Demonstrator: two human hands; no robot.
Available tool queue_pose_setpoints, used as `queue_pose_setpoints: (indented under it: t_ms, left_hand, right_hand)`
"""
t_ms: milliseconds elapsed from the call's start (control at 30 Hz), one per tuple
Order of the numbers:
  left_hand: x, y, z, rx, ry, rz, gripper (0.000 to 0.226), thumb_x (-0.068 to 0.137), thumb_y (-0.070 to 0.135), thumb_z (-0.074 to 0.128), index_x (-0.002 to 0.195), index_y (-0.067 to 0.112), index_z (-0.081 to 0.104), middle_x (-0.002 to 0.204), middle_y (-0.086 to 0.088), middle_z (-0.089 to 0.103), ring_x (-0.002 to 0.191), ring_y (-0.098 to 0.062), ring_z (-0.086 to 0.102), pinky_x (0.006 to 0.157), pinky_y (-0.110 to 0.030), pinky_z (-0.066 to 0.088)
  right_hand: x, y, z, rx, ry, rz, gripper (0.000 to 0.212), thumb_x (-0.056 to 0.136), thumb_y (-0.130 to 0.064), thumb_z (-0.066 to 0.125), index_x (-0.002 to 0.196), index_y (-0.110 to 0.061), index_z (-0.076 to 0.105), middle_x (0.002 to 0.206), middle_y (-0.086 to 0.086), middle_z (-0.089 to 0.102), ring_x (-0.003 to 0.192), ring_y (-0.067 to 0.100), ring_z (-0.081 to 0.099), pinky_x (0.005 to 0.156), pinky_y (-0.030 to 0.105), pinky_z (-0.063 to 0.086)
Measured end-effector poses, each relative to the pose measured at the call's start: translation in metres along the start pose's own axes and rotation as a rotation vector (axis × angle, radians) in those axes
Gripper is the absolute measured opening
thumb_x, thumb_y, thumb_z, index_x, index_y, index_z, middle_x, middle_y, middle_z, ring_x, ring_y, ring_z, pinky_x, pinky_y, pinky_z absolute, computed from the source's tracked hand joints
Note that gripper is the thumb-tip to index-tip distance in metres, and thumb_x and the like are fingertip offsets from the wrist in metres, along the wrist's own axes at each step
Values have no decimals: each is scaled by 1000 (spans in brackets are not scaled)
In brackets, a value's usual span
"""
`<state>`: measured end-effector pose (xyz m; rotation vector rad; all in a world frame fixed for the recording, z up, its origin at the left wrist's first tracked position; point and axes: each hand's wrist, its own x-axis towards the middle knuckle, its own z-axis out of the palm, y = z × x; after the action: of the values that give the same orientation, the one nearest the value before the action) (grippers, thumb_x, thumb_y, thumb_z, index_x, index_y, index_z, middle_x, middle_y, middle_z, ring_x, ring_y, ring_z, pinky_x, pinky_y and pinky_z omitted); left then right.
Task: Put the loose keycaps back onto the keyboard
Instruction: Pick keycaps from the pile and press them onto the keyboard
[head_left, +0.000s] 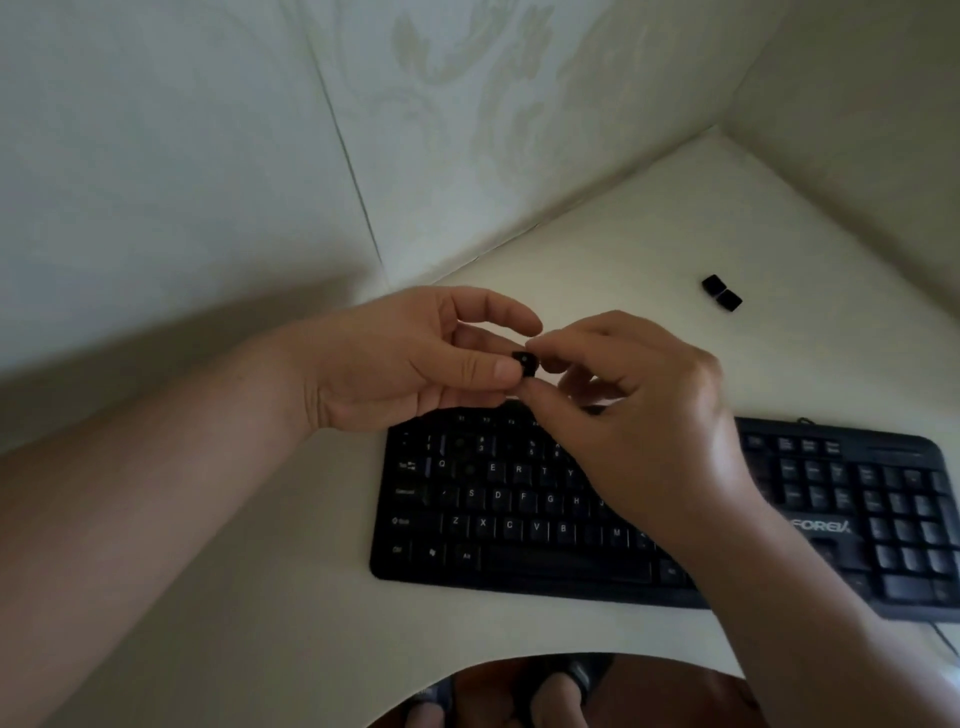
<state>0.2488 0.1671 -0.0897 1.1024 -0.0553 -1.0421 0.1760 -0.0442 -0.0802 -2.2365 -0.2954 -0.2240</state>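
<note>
Head view: both my hands meet above the top edge of the black keyboard (519, 519), sharing one black keycap (522, 362). My left hand (415, 358) pinches it between thumb and fingers, and my right hand (639, 410), coming in from 4 o'clock, has its fingertips curled onto the same cap. I seem to be turning it to find its orientation, so I judge it not yet seated.

Two more loose keycaps (721, 293) lie touching each other on the white desk (291, 519), at about 2 o'clock from my hands and well apart from the keyboard. Dark gaps seem to show in the upper left rows, though blur keeps me from counting them. As I read it, three caps at least are left to fit.

Walls close the desk in at 12 and 2 o'clock, so the spare caps sit near a corner. Open desk lies at 9 o'clock of the keyboard. The curved front edge runs at 6 o'clock, with my feet below it.
</note>
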Motion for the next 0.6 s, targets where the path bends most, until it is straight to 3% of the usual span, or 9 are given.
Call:
queue_pose_setpoints:
  t_ms: [133, 200, 267, 367, 467, 600]
  left_hand:
    - [-8, 3, -3, 84, 62, -10, 36, 81, 3, 74, 115, 16, 70, 109, -14, 76, 98, -19, 74, 87, -26, 60]
    - [-12, 0, -8, 275, 167, -10, 40, 76, 18, 80, 115, 21, 70, 113, -11, 76, 97, -16, 71, 87, -30, 58]
    - [-17, -5, -14, 570, 346, 71, 30, 78, 29, 85, 106, 30, 74, 103, 1, 76, 89, -11, 67, 87, -34, 56]
    - [-24, -14, -21, 973, 507, 254, 25, 83, 26, 86, 99, 41, 73, 94, 13, 68, 84, -3, 58, 75, -14, 45]
    - [-30, -19, -23, 1067, 423, 238, 35, 79, 31, 87, 107, 45, 70, 102, 17, 65, 99, -2, 54, 77, -7, 39]
    - [-29, -25, -24, 1228, 320, 150, 50, 76, 48, 84, 120, 53, 61, 109, 24, 59, 114, 5, 43, 91, -15, 38]
  right_hand:
    - [3, -4, 7, -89, -12, -44, 16, 88, -26, 80, 103, -21, 80, 91, -9, 69, 74, 8, 62, 61, 25, 53]
    - [4, -3, 10, -146, -53, -44, 14, 87, -28, 79, 100, -23, 80, 88, -11, 68, 73, 6, 61, 61, 27, 53]
    - [3, -4, 15, -202, -156, -22, 12, 86, -33, 79, 97, -27, 80, 86, -13, 67, 75, 5, 61, 61, 30, 56]
    - [-7, -7, 27, -268, -277, -12, 15, 84, -35, 79, 97, -29, 80, 86, -12, 65, 78, 11, 60, 60, 35, 56]
    - [-15, -7, 39, -335, -278, -31, 14, 81, -33, 82, 94, -27, 81, 81, -9, 65, 77, 17, 56, 56, 37, 54]
    - [-18, -7, 46, -392, -275, -35, 10, 81, -32, 83, 88, -25, 81, 77, -6, 66, 75, 19, 54, 57, 31, 50]
